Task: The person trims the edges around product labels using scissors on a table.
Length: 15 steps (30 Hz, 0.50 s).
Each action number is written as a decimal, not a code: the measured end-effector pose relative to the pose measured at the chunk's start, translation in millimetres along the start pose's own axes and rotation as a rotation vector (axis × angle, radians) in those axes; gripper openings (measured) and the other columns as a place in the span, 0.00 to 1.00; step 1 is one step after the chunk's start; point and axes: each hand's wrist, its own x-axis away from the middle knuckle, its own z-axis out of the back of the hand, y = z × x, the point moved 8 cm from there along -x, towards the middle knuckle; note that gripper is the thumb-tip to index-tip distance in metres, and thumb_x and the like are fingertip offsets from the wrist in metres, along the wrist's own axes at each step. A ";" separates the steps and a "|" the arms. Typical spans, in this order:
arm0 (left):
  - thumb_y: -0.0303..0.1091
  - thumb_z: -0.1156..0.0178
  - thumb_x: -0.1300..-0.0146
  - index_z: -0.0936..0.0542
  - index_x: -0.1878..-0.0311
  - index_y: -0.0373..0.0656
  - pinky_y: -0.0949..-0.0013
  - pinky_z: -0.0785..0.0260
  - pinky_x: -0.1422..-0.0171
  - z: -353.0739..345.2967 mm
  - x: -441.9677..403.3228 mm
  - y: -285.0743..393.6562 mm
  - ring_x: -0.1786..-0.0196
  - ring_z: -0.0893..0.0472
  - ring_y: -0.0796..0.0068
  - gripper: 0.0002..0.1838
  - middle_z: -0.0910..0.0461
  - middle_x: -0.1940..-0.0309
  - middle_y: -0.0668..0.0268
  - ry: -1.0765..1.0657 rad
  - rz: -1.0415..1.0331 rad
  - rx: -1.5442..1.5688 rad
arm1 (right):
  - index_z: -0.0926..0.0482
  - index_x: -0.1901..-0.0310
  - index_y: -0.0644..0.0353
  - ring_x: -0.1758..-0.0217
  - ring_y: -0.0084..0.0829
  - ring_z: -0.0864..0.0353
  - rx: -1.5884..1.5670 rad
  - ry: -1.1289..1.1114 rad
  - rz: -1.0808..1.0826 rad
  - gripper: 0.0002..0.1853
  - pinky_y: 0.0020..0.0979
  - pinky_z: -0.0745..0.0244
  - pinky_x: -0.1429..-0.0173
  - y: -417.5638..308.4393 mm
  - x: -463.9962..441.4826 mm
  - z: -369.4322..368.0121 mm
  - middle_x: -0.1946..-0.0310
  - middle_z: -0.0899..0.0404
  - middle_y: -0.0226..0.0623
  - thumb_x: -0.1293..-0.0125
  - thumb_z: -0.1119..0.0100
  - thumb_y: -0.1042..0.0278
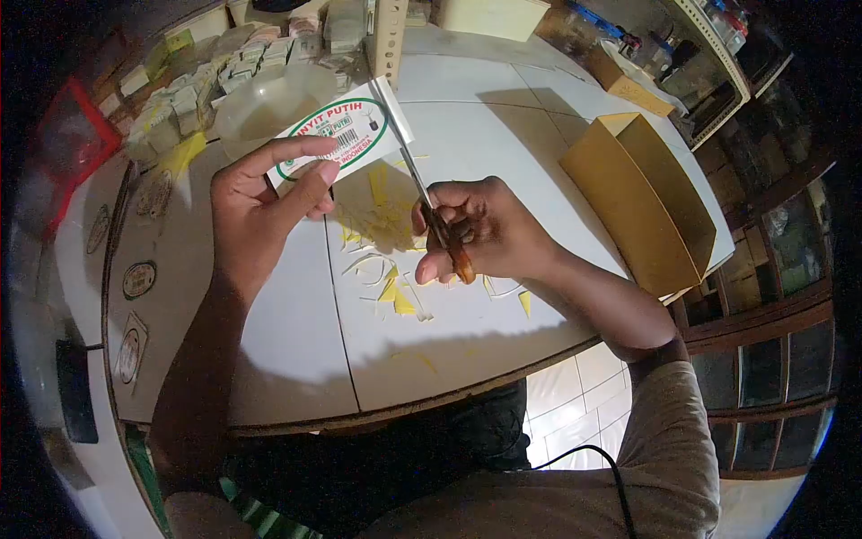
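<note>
Beige sleeve [669, 422]; left hand [256, 202] in a half-closed pinch on printed label [357, 142], right hand [489, 226] curled around scissors [420, 182]

Before you spreads a white-tiled table [287, 377], unevenly lit — brighter white floor tiles [566, 395] show below its edge. On your right stands a dark wooden frame [763, 331] with panes [761, 373]; ahead rises a perforated post [388, 40].
</note>
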 end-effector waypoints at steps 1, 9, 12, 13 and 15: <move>0.27 0.37 0.39 0.18 0.54 0.37 0.79 0.26 0.67 0.3 0.0 -0.5 0.71 0.22 0.85 0.10 0.19 0.63 0.65 0.006 0.004 0.000 | 0.25 0.69 0.62 0.82 0.11 0.32 0.029 0.007 -0.016 0.19 0.19 0.41 0.79 1.4 0.3 -0.1 0.86 0.27 0.23 0.51 0.23 0.60; 0.25 0.41 0.38 0.23 0.54 0.37 0.81 0.30 0.62 3.2 -5.6 -8.2 0.65 0.25 0.85 0.09 0.23 0.60 0.69 -0.071 0.057 0.084 | 0.25 0.65 0.62 0.78 0.14 0.30 -0.247 0.063 0.053 0.21 0.20 0.36 0.74 8.6 -3.4 1.7 0.81 0.25 0.26 0.50 0.24 0.58; 0.23 0.41 0.39 0.26 0.51 0.40 0.81 0.30 0.60 1.8 -7.6 -4.8 0.58 0.25 0.85 0.13 0.26 0.56 0.70 -0.069 -0.014 0.048 | 0.26 0.62 0.63 0.75 0.16 0.29 -0.366 0.048 0.132 0.25 0.21 0.34 0.71 4.6 -4.6 4.5 0.77 0.24 0.28 0.49 0.26 0.52; 0.22 0.41 0.39 0.27 0.50 0.41 0.80 0.29 0.60 -0.8 -8.6 -3.8 0.55 0.25 0.85 0.14 0.27 0.55 0.69 -0.111 -0.045 0.080 | 0.27 0.60 0.63 0.74 0.16 0.28 -0.336 0.026 0.099 0.27 0.21 0.34 0.69 3.4 -4.0 4.7 0.75 0.23 0.29 0.48 0.27 0.48; 0.22 0.41 0.40 0.28 0.48 0.42 0.79 0.28 0.61 -5.3 -7.9 3.7 0.53 0.26 0.84 0.16 0.28 0.53 0.69 -0.152 -0.078 0.111 | 0.27 0.59 0.63 0.74 0.18 0.26 -0.296 -0.016 0.055 0.29 0.21 0.33 0.69 0.0 -2.3 6.9 0.75 0.23 0.30 0.49 0.28 0.46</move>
